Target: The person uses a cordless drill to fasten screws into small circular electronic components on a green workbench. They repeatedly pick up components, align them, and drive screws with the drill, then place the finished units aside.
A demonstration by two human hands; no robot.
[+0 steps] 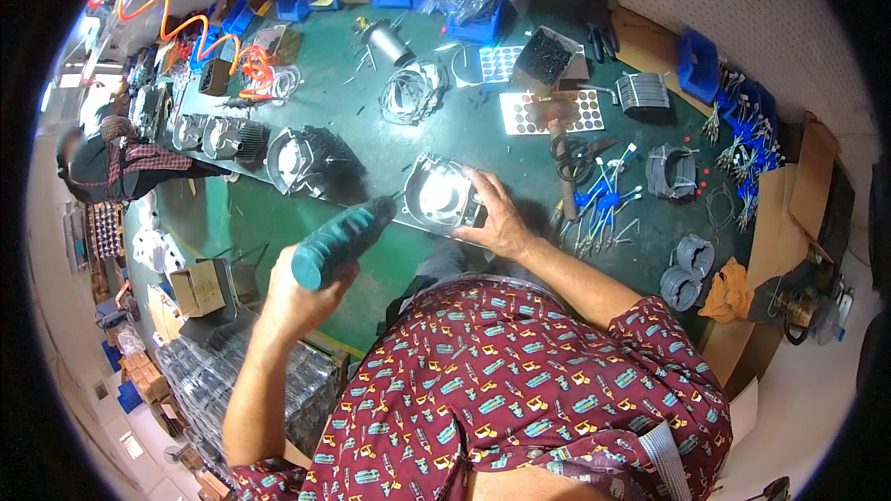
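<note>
My left hand [299, 295] is wrapped round the grip of a teal power screwdriver [340, 243]. Its nose points right, and the tip comes up to the left rim of a round metal housing [414, 206] at the table's near edge. The housing lies with its open face up and its inside shines brightly. On its right side my right hand [501, 221] grips the rim, thumb nearer me and fingers on the far side. Whether the bit touches a screw cannot be made out. To the left stands a similar finned housing [320, 162].
More finned housings [232, 138] line the table's left edge. Beyond my work lie coiled cables [413, 93], a metal cylinder [386, 42] and a sheet of round stickers [516, 116]. Blue-connector wires [608, 199] and grey cable coils [670, 172] are at right. Another person [121, 162] is at far left.
</note>
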